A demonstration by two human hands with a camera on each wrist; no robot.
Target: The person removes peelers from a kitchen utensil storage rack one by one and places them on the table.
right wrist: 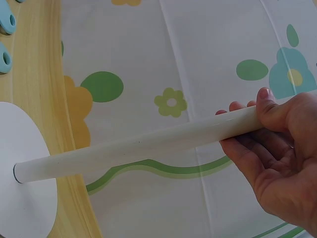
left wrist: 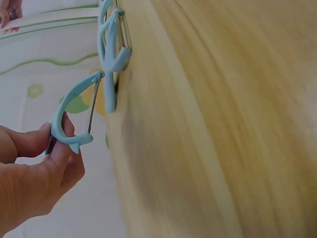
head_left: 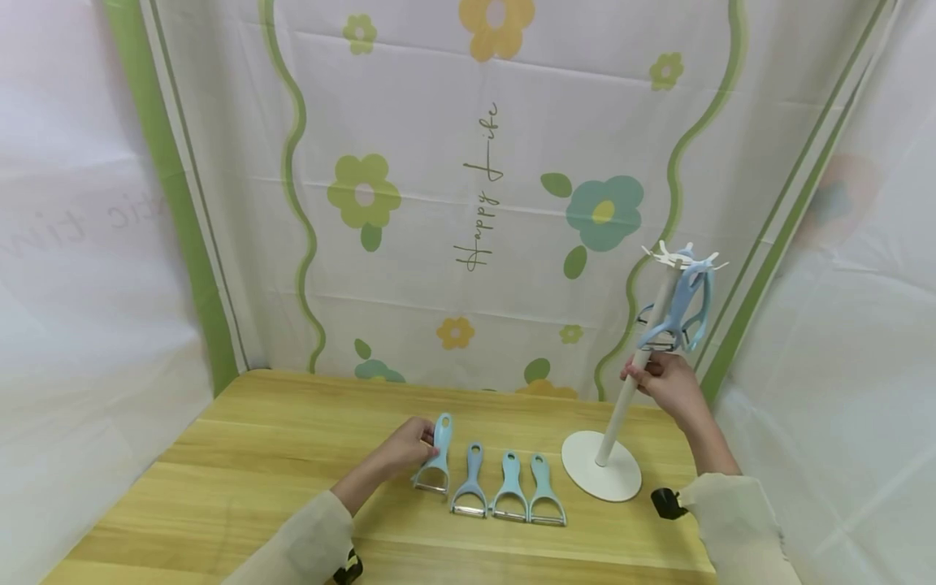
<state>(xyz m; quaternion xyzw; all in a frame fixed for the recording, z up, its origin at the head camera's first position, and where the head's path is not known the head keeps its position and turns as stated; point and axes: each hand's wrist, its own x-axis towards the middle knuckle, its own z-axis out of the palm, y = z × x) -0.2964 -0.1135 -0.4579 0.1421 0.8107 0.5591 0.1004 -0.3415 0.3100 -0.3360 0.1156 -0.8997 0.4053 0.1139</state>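
Wooden table [head_left: 292, 431], flowered curtain [head_left: 409, 122] behind. Three peelers [head_left: 511, 469] lie in a row, handles toward the curtain, between the held peeler [head_left: 442, 439] and the white stand [head_left: 582, 466]. Hanging peelers [head_left: 679, 305] crowd the stand's top hooks [head_left: 664, 257]. Left hand [head_left: 405, 445]: thumb and fingers pinch the held peeler's handle, just above the table at the row's left end. Right hand [head_left: 673, 386]: thumb and fingers curl round the pole [head_left: 618, 416], below the hanging peelers.

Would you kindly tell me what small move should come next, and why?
Probably raise the left hand to carry its peeler toward the hooks: that peeler is already pinched, the right hand holds the pole, and other peelers hang there.
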